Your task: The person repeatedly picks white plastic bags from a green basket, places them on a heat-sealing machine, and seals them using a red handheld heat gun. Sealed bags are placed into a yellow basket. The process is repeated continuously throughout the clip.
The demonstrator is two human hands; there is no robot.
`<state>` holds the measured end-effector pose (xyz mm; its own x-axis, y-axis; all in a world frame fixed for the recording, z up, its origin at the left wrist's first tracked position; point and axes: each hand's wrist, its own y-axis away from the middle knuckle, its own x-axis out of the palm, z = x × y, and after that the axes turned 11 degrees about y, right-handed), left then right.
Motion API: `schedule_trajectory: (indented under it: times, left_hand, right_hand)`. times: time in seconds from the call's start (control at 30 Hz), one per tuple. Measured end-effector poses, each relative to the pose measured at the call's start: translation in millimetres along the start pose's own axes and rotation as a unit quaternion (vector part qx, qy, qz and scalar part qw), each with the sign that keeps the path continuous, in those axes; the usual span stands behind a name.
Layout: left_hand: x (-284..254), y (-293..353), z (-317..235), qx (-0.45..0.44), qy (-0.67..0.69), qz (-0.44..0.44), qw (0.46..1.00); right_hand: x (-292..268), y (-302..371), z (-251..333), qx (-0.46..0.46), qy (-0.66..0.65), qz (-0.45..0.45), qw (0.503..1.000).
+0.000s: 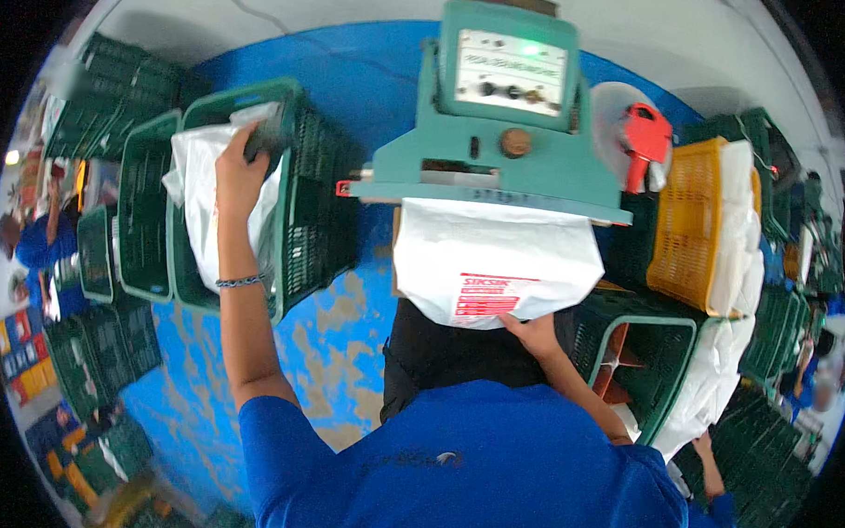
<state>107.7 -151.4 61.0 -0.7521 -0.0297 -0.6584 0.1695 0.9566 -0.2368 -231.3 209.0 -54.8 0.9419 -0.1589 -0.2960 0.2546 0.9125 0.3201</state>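
A pale, whitish wall (367,5) curves across the top of the view, bent by the lens. Below it spreads a blue floor (323,333), its paint worn through in patches that show a dull greyish beige, most thickly on the left. Dark green crate stacks (91,369) stand along the left side, and more dark green crates (769,447) fill the lower right. Near the left rim are blue, red and yellow bins (25,348), and above them glows a small, bright light (11,158).
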Motion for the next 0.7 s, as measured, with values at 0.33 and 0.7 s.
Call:
schedule_trajectory:
  times: [0.33, 0.7]
  left_hand:
    - [164.4, -72.8, -210.1, 0.432, -0.054, -0.112, 0.893]
    - [99.2, 186.5, -110.3, -0.194, 0.412, -0.023, 0.89]
  right_hand:
    - [-1.5, -4.3, 1.3, -0.03, 0.022, 0.002, 0.999]
    - [-4.7, -11.8, -8.4, -0.181, 0.002, -0.036, 0.983]
